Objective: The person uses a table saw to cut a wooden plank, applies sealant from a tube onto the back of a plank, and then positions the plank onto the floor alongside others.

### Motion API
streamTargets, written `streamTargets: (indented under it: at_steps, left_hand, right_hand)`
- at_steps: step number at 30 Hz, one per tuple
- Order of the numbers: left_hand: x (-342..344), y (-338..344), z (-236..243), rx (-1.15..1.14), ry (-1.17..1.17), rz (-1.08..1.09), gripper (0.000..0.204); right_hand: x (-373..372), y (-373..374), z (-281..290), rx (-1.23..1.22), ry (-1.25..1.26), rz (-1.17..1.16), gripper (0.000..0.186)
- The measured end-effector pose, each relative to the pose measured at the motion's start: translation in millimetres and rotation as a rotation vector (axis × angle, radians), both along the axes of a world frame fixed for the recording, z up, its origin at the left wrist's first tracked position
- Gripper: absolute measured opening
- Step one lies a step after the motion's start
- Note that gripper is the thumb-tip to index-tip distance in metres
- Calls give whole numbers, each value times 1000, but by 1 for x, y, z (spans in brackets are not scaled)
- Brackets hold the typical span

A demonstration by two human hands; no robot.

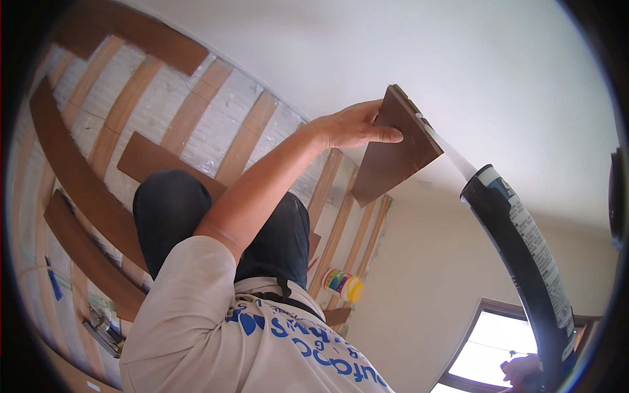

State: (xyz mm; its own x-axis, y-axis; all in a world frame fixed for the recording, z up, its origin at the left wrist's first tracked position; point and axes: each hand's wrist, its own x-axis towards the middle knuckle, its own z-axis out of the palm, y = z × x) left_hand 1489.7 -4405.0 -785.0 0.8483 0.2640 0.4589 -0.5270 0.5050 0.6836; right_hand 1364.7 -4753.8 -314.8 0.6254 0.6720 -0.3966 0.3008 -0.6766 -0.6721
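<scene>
A short piece of brown floorboard (pixel 400 154) is held up in the middle of the view by my left hand (pixel 357 126). The thumb presses on its brown face while the fingers go behind it. From the right reaches a black caulking gun (pixel 517 255) loaded with a labelled cartridge, its translucent white nozzle (pixel 452 150) meeting the board's upper right edge. A small white blob of adhesive (pixel 420 118) shows on that edge. My right hand (pixel 523 370) is closed at the gun's lower end, partly hidden by the barrel and blurred.
Wooden battens (pixel 196 108) run across a silvery floor, with long brown boards (pixel 85 164) lying over them. A tub with a yellow lid (pixel 354 288), a blue-handled tool (pixel 54 281) and a metal tool (pixel 101 324) lie about. A window (pixel 488 340) stands at lower right.
</scene>
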Motion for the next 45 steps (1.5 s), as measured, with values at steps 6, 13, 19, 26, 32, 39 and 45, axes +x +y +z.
streamTargets:
  at_steps: [6, 13, 19, 26, 32, 39, 45]
  left_hand:
    - [-5, 3, 1, -31, -22, 26, 87]
    - [-5, 4, -5, -17, 26, 83, 86]
    - [-4, 11, -10, -30, -4, 102, 80]
    - [5, 1, -10, 34, 12, 79, 87]
    - [-5, 1, -3, 77, 73, 53, 93]
    - [4, -2, -4, 69, 66, 139, 90]
    - [3, -3, -5, 93, 119, 136, 78]
  right_hand:
    - [1, 8, 15, -111, 18, -22, 56]
    - [5, 17, 35, -255, 49, -29, 57]
    - [23, 39, 51, -408, 95, -18, 59]
    - [47, 41, 23, -552, 198, -40, 61]
    - [49, 18, 3, -496, 174, -49, 63]
    - [38, 10, 34, -304, 65, -39, 65]
    - [20, -1, 46, -180, -7, -40, 67]
